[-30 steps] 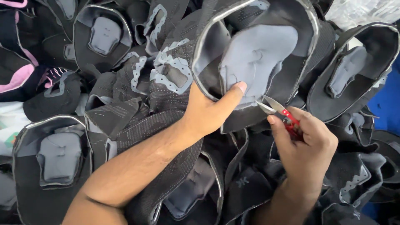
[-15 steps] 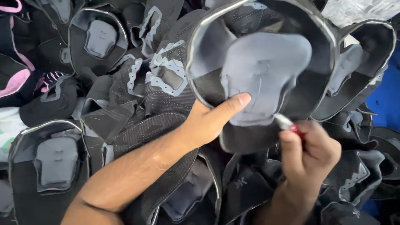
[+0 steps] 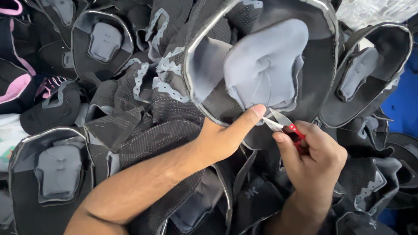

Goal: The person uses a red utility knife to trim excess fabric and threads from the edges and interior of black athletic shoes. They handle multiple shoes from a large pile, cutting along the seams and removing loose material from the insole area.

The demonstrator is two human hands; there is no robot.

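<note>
The left hand (image 3: pixel 217 139) grips one black shoe upper (image 3: pixel 261 61) by its lower edge, thumb pressed on the grey lining (image 3: pixel 265 65), holding it up at top centre. The right hand (image 3: pixel 313 161) is closed around one pair of red-handled snips (image 3: pixel 285 124), blades apart and touching the lining's edge beside the thumb. Around them lies a heap of similar uppers; four show grey pads (image 3: pixel 58 172), and one has pink trim (image 3: pixel 15 87).
</note>
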